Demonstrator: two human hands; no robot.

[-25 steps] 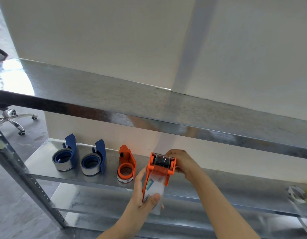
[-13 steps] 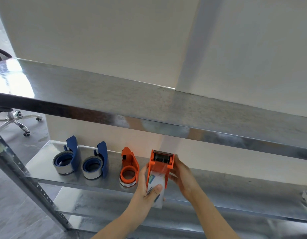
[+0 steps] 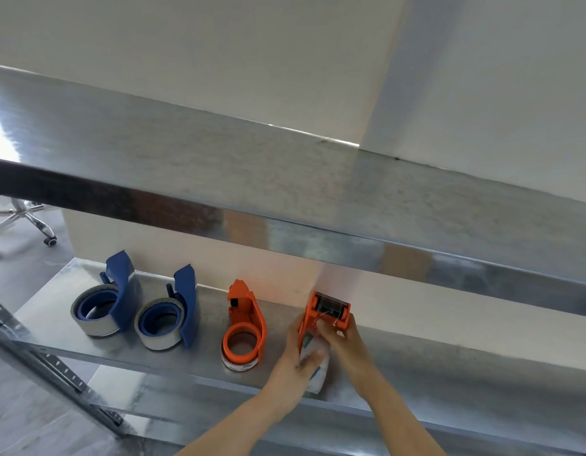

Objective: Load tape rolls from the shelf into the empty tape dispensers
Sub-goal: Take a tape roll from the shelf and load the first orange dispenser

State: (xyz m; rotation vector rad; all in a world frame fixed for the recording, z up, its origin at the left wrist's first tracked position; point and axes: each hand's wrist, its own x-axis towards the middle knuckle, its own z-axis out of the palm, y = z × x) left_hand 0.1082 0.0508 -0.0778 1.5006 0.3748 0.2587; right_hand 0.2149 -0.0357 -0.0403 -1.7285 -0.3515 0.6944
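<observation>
Lower centre: I see left hand (image 3: pixel 295 355) curled round the tape roll (image 3: pixel 319 373) in the orange dispenser (image 3: pixel 329 311), right hand (image 3: pixel 344 340) gripping below its cutter head. Dispenser low over middle shelf (image 3: pixel 199 360), right of second orange dispenser (image 3: pixel 244 337).

Upper shelf (image 3: pixel 285 179) & lower shelf (image 3: pixel 48 319): galvanised sheet metal, mottled dull grey on top; upper's front lip is mirror-shiny. Two blue dispensers (image 3: pixel 120 281): matt plastic; their tape rolls (image 3: pixel 87 325) silver-grey, glossy. Orange dispenser (image 3: pixel 328 315) I'm gripping & its twin (image 3: pixel 249 319): smooth plastic, slight sheen. My roll (image 3: pixel 318 378): whitish film w/ printed label. Wall (image 3: pixel 219 60): matt paint. Chair base (image 3: pixel 25 215): chrome.
</observation>
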